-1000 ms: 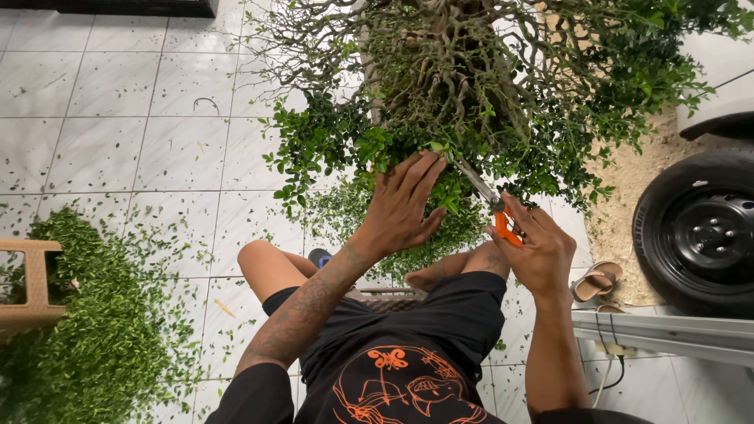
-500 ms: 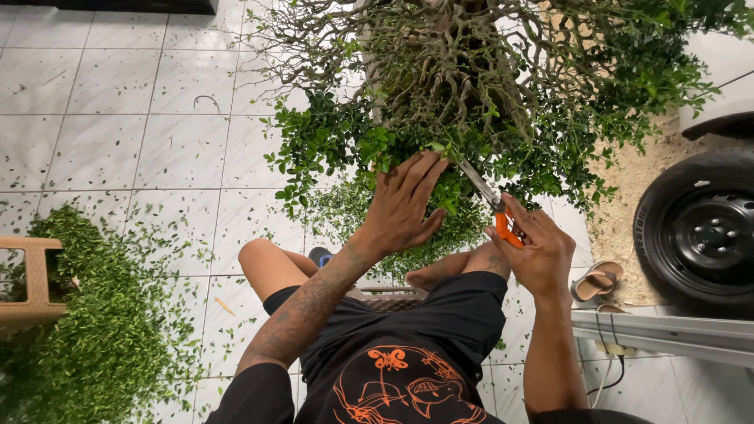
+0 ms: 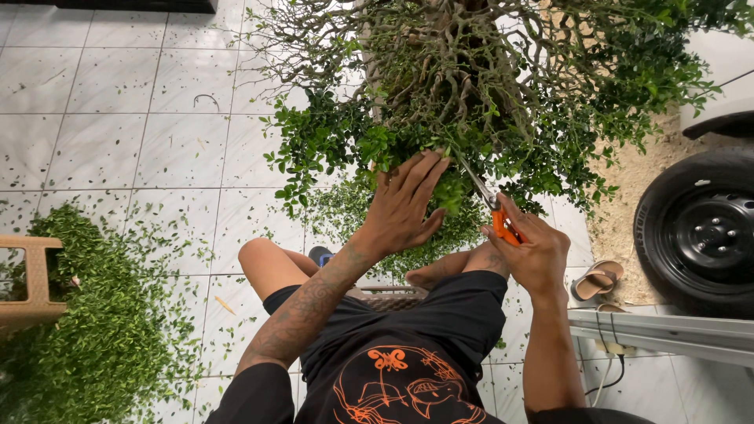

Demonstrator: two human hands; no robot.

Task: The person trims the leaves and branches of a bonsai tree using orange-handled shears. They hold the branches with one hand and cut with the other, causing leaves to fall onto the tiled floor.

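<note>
the left hand (image 3: 404, 208) lies flat with fingers spread on the leafy underside of the bonsai tree (image 3: 471, 94), gripping nothing. just right of it, the right hand (image 3: 534, 255) is closed around the orange handles of the shears (image 3: 491, 208), blades poking into the foliage. tangled twigs crowd the blades. a heap of clippings (image 3: 86, 330) covers the tiled floor (image 3: 118, 102) at near left beside a wooden stool (image 3: 27, 283); a car tyre (image 3: 699, 232) and a sandal (image 3: 593, 281) lie right.
</note>
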